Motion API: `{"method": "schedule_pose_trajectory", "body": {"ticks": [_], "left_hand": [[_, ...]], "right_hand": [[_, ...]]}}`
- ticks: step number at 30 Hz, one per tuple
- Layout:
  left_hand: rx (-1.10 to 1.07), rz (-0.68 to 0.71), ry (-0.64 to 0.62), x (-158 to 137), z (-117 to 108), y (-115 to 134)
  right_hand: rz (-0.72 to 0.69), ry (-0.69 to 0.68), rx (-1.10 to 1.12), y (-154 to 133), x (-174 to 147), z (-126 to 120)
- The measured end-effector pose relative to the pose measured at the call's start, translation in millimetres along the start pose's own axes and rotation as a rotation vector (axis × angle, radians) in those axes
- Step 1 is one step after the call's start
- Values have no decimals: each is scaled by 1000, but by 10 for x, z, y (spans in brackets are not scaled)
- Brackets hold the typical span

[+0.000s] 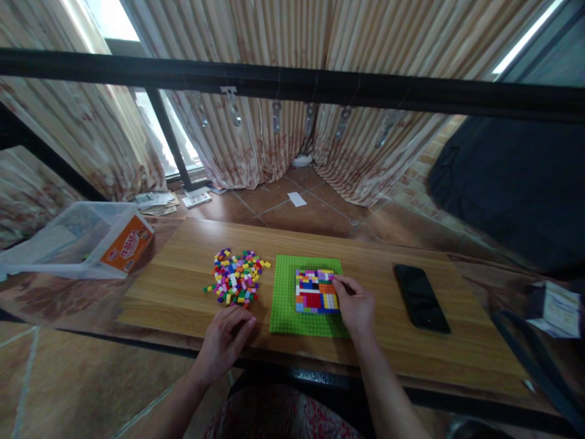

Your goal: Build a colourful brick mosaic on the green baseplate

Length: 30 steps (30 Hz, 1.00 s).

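Right hand (359,308), grip unclear, apparently seats bricks (315,294) near the plate's (283,292) right edge; next move needs level pressure; left hand (225,338) loosely open.

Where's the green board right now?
In the head view, the green board lies on the wooden table near the middle, just right of the loose brick pile, with the right hand over its right edge.

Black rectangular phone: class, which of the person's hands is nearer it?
Right. The right hand is left of the phone, over the right edge of the green studded baseplate; the left hand is farther left, beside the multicoloured brick pile.
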<state>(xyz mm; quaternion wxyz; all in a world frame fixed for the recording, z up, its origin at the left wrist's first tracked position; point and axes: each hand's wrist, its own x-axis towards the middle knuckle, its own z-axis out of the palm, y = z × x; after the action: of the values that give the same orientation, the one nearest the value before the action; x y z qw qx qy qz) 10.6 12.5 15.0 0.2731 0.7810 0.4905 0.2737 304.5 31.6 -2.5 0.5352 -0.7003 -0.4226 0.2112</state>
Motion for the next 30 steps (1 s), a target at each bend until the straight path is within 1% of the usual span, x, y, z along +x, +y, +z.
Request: {"method": "schedule_pose_trajectory", "body": {"ticks": [3, 7, 13, 18, 23, 30], "left_hand": [[1, -2, 2, 2, 0, 9], [3, 3, 1, 1, 2, 13], [3, -7, 7, 2, 4, 22], [7, -1, 8, 2, 7, 30], [-2, -20, -2, 7, -2, 49], [-16, -16, 2, 7, -6, 49]], "right_hand": [[17, -13, 22, 16, 8, 9], [78, -10, 150, 21, 12, 39], [158, 52, 311, 31, 75, 76], [212, 48, 264, 51, 125, 96], [216, 41, 197, 33, 119, 104], [197, 44, 204, 1, 99, 132]]}}
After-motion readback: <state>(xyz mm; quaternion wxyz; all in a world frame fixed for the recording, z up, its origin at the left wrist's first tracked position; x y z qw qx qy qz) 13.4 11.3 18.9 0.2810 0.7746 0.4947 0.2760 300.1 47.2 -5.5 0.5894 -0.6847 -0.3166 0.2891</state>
